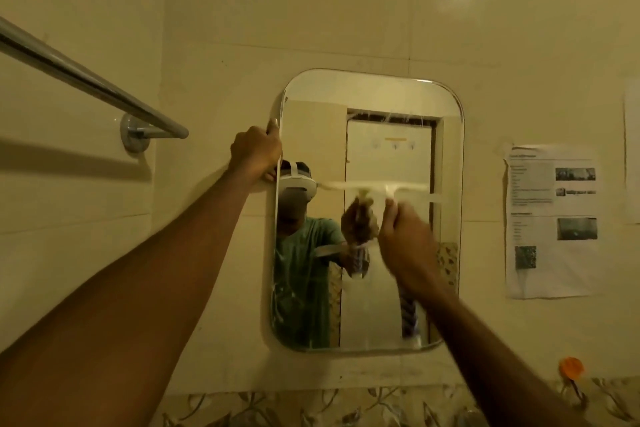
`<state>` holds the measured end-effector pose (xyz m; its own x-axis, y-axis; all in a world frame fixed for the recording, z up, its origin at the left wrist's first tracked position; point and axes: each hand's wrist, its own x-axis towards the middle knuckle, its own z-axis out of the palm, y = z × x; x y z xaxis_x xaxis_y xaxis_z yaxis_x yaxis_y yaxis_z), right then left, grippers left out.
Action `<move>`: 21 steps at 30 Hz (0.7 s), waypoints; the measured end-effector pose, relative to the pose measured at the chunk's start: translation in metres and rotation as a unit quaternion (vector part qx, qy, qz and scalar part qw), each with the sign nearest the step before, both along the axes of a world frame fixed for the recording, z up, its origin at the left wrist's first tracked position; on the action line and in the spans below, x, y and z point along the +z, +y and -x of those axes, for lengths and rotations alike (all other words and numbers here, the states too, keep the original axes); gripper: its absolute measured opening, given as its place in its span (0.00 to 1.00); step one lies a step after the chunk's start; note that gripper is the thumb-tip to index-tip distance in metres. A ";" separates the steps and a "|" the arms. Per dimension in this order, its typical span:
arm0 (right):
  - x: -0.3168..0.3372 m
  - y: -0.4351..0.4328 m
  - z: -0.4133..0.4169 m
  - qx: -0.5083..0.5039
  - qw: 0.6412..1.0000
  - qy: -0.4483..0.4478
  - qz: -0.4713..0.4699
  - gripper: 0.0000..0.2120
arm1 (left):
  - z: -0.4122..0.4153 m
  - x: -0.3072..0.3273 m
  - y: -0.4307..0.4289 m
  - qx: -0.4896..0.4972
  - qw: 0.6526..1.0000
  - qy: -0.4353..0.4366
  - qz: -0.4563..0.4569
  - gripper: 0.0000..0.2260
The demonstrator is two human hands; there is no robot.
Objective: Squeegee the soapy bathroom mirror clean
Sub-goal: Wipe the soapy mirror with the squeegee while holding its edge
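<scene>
The mirror is an upright oblong of glass with rounded corners, fixed flat on a wall of glossy cream tiles. Thin soapy drips hang near its top edge, and pale streaks smear its lower left part.

The left grip clasps the mirror's left edge, about a third of the way down, with its fingers curled round the rim. The right grip, in front of the mirror's middle, is closed round the handle of the squeegee. The squeegee's pale, straight blade lies level across the glass at mid-height, blurred. A blue-and-white striped length shows below this grip.

Left of the mirror juts a round chrome towel rail. Right of the mirror hangs a printed paper sheet, and lower right of it sits a small orange hook. Below the mirror runs a leaf-patterned tile border.
</scene>
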<state>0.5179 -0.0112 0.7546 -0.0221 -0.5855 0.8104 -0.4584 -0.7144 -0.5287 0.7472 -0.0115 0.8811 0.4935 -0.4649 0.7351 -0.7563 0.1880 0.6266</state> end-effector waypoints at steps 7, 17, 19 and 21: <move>0.152 -0.030 0.011 -0.090 0.994 -0.026 0.057 0.23 | 0.016 0.023 -0.005 0.035 0.994 -0.028 0.100 0.20; 0.054 -0.032 0.016 -0.050 0.998 0.027 -0.012 0.17 | 0.010 0.018 -0.027 0.079 0.982 -0.067 0.160 0.20; 0.000 -0.026 0.014 -0.041 0.999 0.027 -0.021 0.15 | 0.010 0.015 -0.026 0.079 0.980 -0.075 0.168 0.20; -0.046 -0.017 0.011 -0.046 0.998 0.020 -0.039 0.13 | 0.011 0.013 -0.022 0.081 0.980 -0.082 0.163 0.19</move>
